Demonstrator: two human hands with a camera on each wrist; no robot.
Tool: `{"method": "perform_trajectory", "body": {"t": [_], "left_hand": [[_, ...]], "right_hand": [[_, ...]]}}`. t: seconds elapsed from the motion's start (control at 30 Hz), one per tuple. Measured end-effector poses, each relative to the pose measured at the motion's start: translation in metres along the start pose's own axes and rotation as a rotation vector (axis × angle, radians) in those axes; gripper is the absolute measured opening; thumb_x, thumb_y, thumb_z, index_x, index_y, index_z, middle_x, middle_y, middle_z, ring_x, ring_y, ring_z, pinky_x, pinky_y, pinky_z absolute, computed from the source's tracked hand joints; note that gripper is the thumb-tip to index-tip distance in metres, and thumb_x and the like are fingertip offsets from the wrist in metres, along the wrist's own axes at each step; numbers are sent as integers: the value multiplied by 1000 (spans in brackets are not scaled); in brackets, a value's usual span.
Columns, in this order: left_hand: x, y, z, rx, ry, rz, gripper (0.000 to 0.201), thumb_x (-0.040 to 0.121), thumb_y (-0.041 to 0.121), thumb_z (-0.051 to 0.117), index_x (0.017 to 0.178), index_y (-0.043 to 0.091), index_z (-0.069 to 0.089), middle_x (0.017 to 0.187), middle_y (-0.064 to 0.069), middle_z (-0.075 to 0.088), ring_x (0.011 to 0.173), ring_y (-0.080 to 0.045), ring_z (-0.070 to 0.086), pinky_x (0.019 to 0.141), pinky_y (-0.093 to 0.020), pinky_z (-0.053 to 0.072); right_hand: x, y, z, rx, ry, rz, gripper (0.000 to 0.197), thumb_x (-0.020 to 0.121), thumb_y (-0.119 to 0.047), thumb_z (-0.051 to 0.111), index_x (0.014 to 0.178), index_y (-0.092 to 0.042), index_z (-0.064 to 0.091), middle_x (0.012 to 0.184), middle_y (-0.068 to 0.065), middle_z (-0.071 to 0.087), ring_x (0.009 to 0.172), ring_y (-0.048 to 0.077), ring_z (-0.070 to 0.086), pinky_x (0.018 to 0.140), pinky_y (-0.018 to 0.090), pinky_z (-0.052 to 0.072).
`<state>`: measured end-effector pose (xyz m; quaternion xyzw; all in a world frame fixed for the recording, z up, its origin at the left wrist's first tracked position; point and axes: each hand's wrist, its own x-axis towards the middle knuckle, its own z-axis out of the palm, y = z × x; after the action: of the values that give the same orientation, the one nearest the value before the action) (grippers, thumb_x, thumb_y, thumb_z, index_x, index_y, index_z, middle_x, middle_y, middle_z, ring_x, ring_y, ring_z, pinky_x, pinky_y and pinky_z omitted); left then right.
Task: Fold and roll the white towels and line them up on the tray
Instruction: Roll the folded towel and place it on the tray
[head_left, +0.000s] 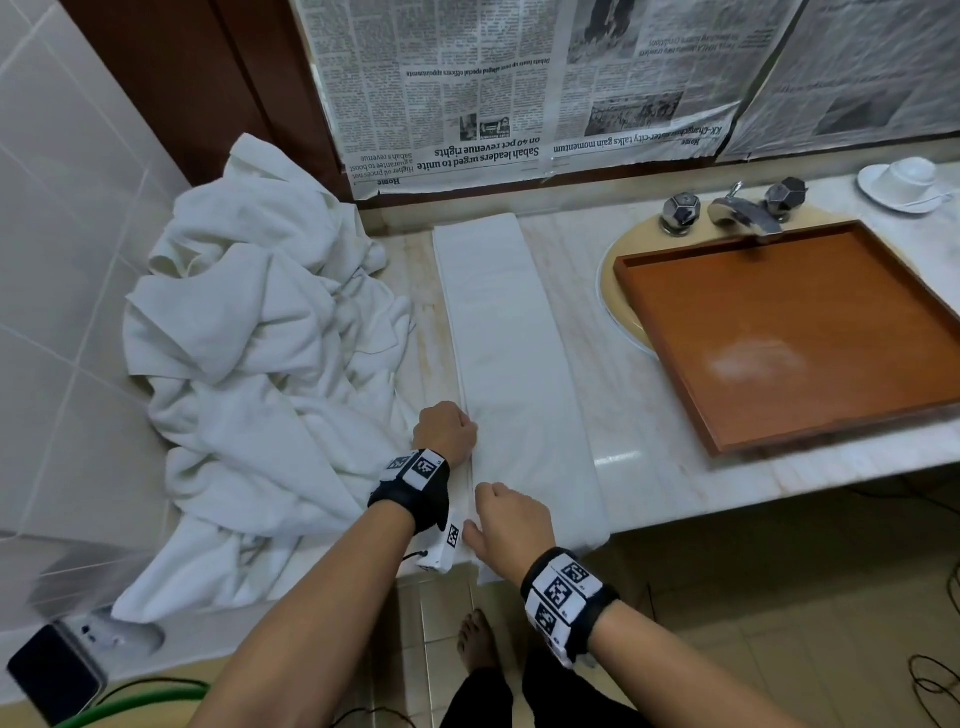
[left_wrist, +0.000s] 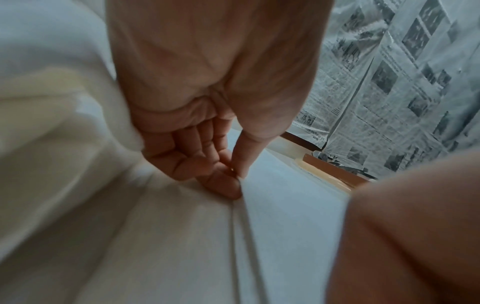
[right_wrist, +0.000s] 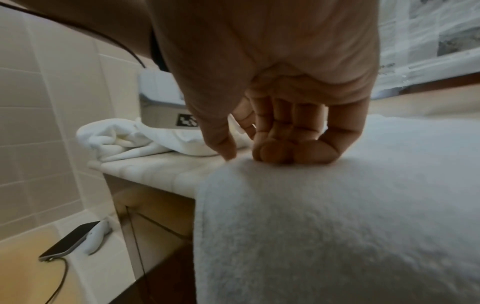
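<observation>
At frame centre, one folded white towel (head_left: 514, 364) is lying as a long smooth strip on the desk (head_left: 649, 457). My left hand (head_left: 445, 428) is pinching its left edge; my right hand (head_left: 511, 522), fingers curled, is pressing its near end. One empty wooden tray (head_left: 810, 332) is sitting right; one crumpled towel heap (head_left: 260, 374) left.

Left grip (head_left: 448, 427) curled, thumb and fingers pinching, right grip (head_left: 511, 522) knuckles down, fingers curled under

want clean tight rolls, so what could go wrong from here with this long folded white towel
The long folded white towel overhangs the marble counter at its near end, so it may slide off. The left hand pinches only its left edge while the right hand presses on it; the fold could skew. The heap of crumpled white towels crowds that edge and may snag.
</observation>
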<state>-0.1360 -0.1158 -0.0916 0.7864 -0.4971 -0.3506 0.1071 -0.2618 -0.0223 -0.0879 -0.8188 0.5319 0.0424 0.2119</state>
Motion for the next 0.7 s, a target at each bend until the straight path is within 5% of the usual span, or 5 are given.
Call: {"method": "perform_trajectory", "body": {"t": [0.17, 0.33, 0.5, 0.6, 0.7], "left_hand": [[0, -3, 2, 60, -4, 11, 21, 97, 22, 48, 101, 4, 58, 106, -16, 63, 94, -34, 63, 81, -38, 53], [-6, 2, 5, 130, 1, 8, 24, 101, 20, 45, 114, 2, 53, 116, -18, 59, 101, -35, 61, 77, -34, 46], [-26, -8, 16, 218, 119, 168, 27, 100, 15, 46, 124, 3, 47, 124, -15, 51, 108, -33, 55, 83, -37, 42], [-43, -19, 38, 292, 164, 306, 43, 100, 19, 46, 142, 9, 41, 145, -12, 40, 126, -32, 45, 97, -41, 42], [-59, -23, 64, 302, 136, 387, 51, 101, 30, 33, 149, 12, 40, 159, -7, 33, 144, -30, 34, 107, -46, 38]], "right_hand": [[-26, -3, 13, -2, 63, -19, 16, 89, -23, 62, 100, -12, 58, 91, 4, 62, 78, 24, 64, 59, 30, 32], [-31, -3, 16, 126, -21, -51, 21, 100, -27, 43, 112, -13, 53, 107, 5, 59, 95, 25, 59, 72, 34, 41], [-26, 25, -3, 363, 59, -16, 21, 97, -35, 48, 98, -19, 63, 89, -3, 63, 84, 16, 58, 78, 35, 51], [-12, 65, -8, 152, 350, -23, 31, 93, -31, 45, 113, -17, 64, 107, -1, 64, 99, 18, 60, 86, 36, 51], [4, 82, 0, 56, 236, -74, 50, 96, -35, 35, 138, -14, 53, 143, 3, 53, 133, 23, 48, 110, 42, 37]]}}
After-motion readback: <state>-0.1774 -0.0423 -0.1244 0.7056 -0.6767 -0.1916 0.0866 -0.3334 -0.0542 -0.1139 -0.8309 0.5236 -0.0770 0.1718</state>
